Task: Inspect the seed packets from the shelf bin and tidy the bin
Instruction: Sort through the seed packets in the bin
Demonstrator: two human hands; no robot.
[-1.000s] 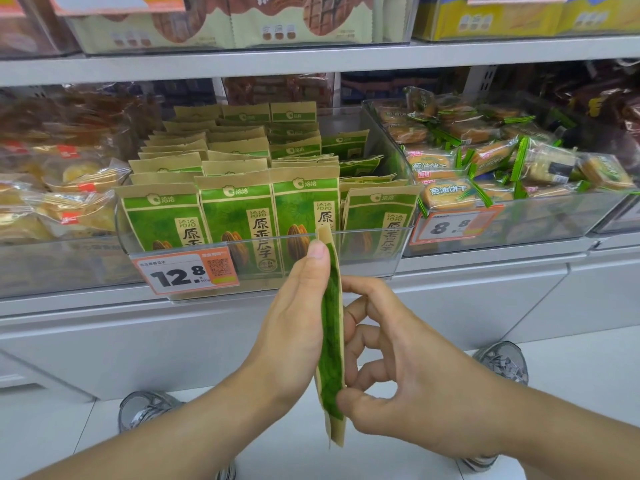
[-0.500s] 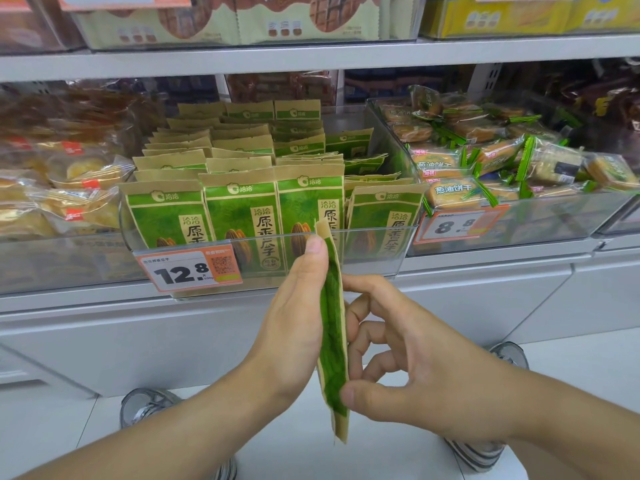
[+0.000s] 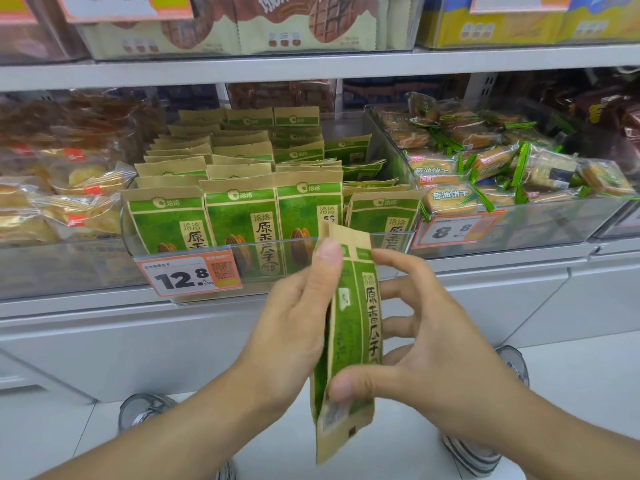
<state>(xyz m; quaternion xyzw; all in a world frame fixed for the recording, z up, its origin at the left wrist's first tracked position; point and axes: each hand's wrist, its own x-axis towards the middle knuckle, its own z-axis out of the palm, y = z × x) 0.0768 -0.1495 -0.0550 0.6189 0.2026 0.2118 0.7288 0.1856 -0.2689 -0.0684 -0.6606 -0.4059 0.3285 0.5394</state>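
A: Packet position?

B: One seed packet (image 3: 353,327) is held upright, nearly edge-on, between the two hands, in front of and below the clear shelf bin (image 3: 270,251). Its green side panel with printed characters is turned toward the camera.

A: Left hand?

B: The left hand (image 3: 298,323) is laid flat against the packet's left face, fingers hidden behind it; the thumb is stretched up along the near edge, its tip near the kraft top seal. A grip is made by thumb and palm.

A: Right hand?

B: The right hand (image 3: 426,344) is set on the packet's right side. The thumb is pressed on the lower near edge; the fingers are spread and loosely bent behind the right face. Whether all fingertips touch cannot be told.

A: Beyond the hands?

B: Rows of matching green packets (image 3: 242,216) are stood upright in the bin, just above the left thumb. A price tag (image 3: 188,277) marked 12.8 is fixed to the bin's front, left of the left hand. A bin of wrapped biscuits (image 3: 485,174) is seen up and right of the right hand, with a tag (image 3: 453,230) marked 8.8.
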